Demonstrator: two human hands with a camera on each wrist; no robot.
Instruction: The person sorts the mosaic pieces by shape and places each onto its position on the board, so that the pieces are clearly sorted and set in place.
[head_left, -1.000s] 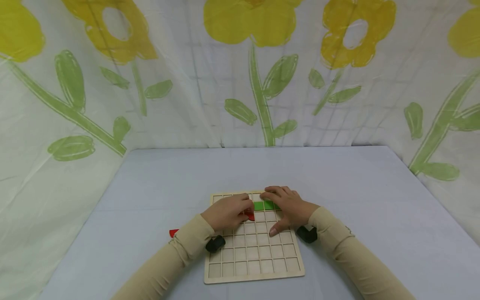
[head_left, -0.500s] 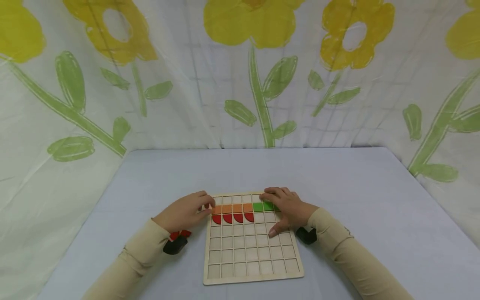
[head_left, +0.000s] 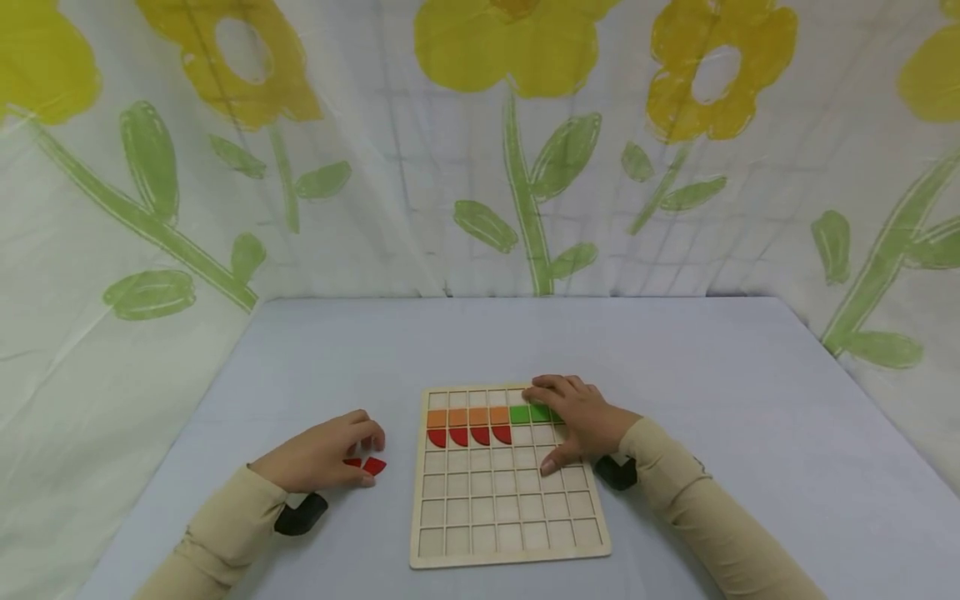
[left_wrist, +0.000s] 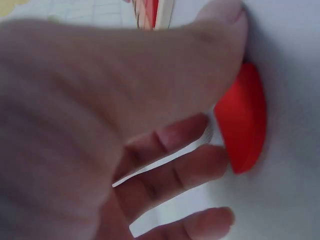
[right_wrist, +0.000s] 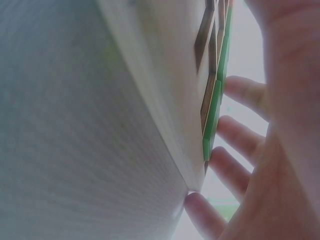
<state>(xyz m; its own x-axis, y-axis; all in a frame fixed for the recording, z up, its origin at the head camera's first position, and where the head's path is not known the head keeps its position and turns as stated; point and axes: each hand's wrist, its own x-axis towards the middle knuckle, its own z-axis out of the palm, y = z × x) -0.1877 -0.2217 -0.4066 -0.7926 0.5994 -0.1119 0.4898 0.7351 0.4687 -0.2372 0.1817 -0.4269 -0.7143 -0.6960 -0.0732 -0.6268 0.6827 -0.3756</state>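
Observation:
A wooden grid board [head_left: 495, 508] lies flat on the table. In its second row sit orange squares [head_left: 457, 417] at the left and green squares [head_left: 519, 414] further right; below the orange ones is a row of red quarter-circle pieces [head_left: 459, 437]. My right hand [head_left: 588, 421] rests on the board's upper right with fingers spread, its fingertips at the green squares [right_wrist: 212, 120]. Left of the board, my left hand [head_left: 322, 454] hovers round loose red pieces [head_left: 373, 466]. Its thumb and fingers stand apart, and one red piece [left_wrist: 244, 120] lies just beyond them, not pinched.
A pale cloth covers the table [head_left: 675, 358]. Behind it hangs a white curtain [head_left: 360, 225] with yellow flowers. A dark wrist-worn device [head_left: 302, 514] sits under the left sleeve, and another dark device [head_left: 617, 472] is at the right wrist.
My left hand has left the board, where it held a red piece in the third row, and moved left and down to the loose red pieces. The right hand stays in place.

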